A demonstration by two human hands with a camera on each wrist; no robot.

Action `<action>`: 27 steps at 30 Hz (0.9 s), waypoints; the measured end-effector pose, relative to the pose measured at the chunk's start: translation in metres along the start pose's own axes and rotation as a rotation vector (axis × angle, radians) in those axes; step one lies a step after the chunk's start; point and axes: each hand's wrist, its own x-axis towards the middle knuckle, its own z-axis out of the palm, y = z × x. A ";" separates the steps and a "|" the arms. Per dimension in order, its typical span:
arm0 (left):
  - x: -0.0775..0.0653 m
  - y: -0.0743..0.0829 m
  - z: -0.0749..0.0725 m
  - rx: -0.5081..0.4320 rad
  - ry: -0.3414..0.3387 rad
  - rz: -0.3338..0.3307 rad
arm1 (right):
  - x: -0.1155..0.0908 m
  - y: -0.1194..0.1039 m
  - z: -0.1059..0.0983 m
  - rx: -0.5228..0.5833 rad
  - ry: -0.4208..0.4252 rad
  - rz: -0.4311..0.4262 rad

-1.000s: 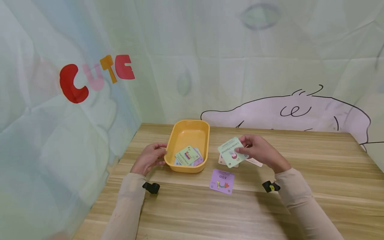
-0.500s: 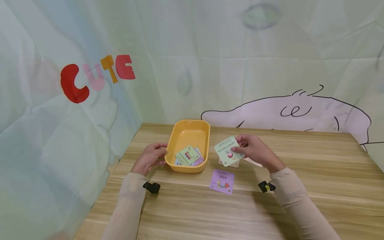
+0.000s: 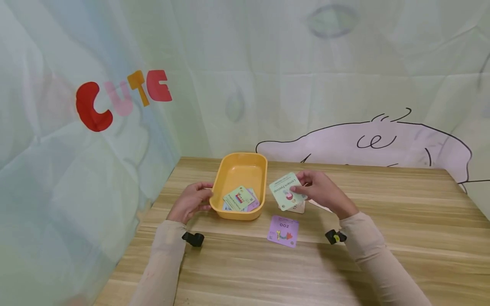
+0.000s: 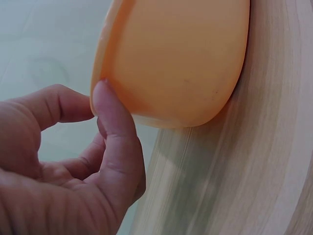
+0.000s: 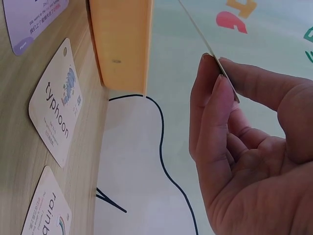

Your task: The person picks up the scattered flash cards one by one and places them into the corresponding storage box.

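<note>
In the head view, the step in hand looks like carrying the Lantern Festival card in mid-air; a light pinch near its edge, thumb flat on the face, should suit such thin stock, since squeezing harder could bow it. If it crosses the rim of the yellow tray, it would best go over with height to spare, and be let go low so it doesn't skid. The right hand grips the card by its right edge, the card reaching out toward the tray, just beside it but apart. The left hand is at the tray's other side. A green card with a boat picture lies in the tray; the purple zoo card lies on the table, nearer the person.

In the left wrist view, the left hand's digits pinch the tray's rim; gentle steadying seems enough, as pulling might tip it.

In the right wrist view, the right hand's thumb and fingers nip the card, seen edge-on and tilted, clear of the table, where the typhoon card and a partly cut-off rainbow card lie apart from it
</note>
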 end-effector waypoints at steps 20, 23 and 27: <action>-0.001 0.000 0.000 0.004 0.003 0.015 | 0.009 -0.010 0.014 0.028 0.000 0.005; -0.002 0.000 0.000 0.003 0.002 0.016 | 0.010 -0.011 0.017 0.030 0.003 0.004; -0.002 0.000 -0.001 0.001 -0.002 0.019 | 0.013 -0.012 0.020 0.033 0.005 -0.007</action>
